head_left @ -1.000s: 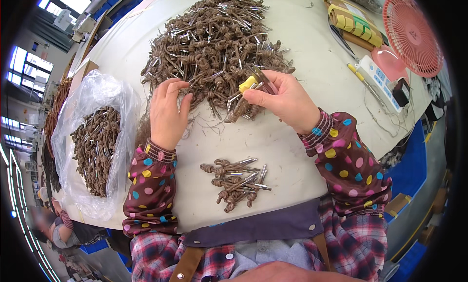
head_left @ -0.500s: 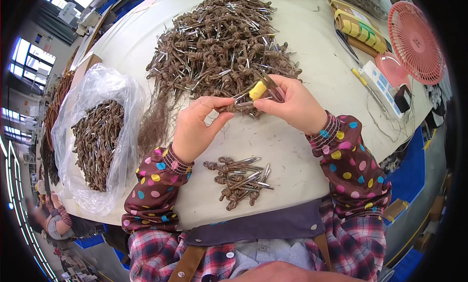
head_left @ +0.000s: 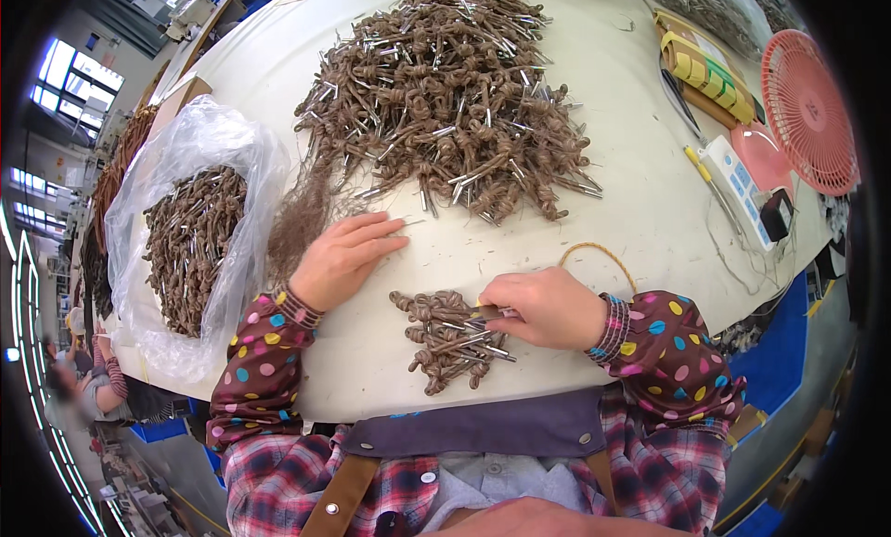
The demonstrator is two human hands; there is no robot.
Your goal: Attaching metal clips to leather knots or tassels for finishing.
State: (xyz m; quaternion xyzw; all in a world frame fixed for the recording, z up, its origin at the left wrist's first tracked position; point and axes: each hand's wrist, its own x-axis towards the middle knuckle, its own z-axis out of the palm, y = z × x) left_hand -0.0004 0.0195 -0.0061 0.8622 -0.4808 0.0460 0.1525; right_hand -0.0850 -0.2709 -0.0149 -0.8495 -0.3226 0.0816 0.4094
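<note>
The small cluster of knotted brown cords (head_left: 436,351), metal-tipped, lies by the near edge of the bench (head_left: 339,384), just past the apron (head_left: 473,428), perhaps kept there to be in easy reach and apart from the rest. At its right side the right hand (head_left: 548,308) is closed in a pinch round a small tool (head_left: 490,311); I make out only a dark, partly yellowish end, the fingers cover the remainder, and I can't tell whether a cord is gripped with it. A twisted yellow string (head_left: 599,246) loops out behind that hand, possibly tied to the tool, though any join is hidden. The left hand (head_left: 348,254) rests palm down, fingers loose, holding nothing I can see, between the cluster and the large heap (head_left: 445,101) toward the far edge, whose lower layers are buried. Loose brown fibres (head_left: 302,226) show beside that hand, partly behind the wrist. Near the left edge a clear plastic bag (head_left: 260,161) gapes around more cords (head_left: 195,245), seemingly to keep them contained. Along the right edge stand a power strip (head_left: 738,189) and a pink fan (head_left: 809,112); beyond, another bag (head_left: 710,12) is cut off, its contents too unclear to name
</note>
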